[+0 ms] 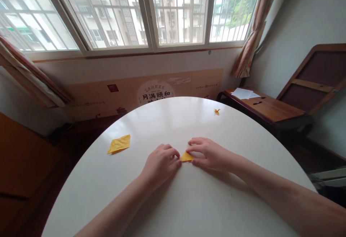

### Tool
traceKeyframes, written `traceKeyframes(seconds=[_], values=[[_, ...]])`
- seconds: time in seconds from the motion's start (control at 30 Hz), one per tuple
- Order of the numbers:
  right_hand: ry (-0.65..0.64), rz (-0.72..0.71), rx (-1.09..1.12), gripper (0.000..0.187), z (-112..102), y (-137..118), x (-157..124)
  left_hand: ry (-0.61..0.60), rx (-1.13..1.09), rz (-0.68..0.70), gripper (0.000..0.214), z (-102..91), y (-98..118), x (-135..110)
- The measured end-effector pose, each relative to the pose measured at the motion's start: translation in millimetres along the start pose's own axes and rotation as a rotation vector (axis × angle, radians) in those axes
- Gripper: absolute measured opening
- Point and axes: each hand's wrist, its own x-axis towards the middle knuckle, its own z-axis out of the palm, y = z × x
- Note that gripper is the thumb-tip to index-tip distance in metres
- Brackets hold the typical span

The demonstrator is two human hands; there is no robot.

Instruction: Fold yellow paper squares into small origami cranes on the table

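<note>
A small piece of yellow paper [186, 157], folded into a triangle, lies on the white round table [183, 204] between my two hands. My left hand [163, 160] has its curled fingers and thumb pinched at the paper's left corner. From the other side, my right hand [207, 154] holds the paper's right part, its thumb at the lower edge and a fingertip on the upper slope. The fingers cover both side corners.
Left on the table lies a creased yellow paper sheet [119, 144]. A small orange folded crane [216, 111] sits near the far right edge. Beyond the table stand a wooden side table [281, 111] with white papers [244, 93], a cardboard panel [127, 89] and barred windows.
</note>
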Motion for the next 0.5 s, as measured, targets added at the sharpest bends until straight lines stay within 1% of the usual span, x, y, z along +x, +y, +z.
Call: traceKeyframes(seconds=[0.07,0.2,0.4,0.5], values=[[0.019,0.028,0.045,0.026,4,1,1,0.000,-0.014,-0.011,0.007,0.2,-1,0],[0.064,0.052,0.109,0.014,13,2,3,0.005,-0.065,-0.035,0.010,-0.6,-2,0],[0.073,0.035,0.104,0.012,16,2,3,-0.011,-0.087,-0.017,0.014,-1.0,-6,2],[0.102,0.046,0.093,0.013,19,0,4,-0.009,-0.087,-0.011,0.015,0.4,-7,3]])
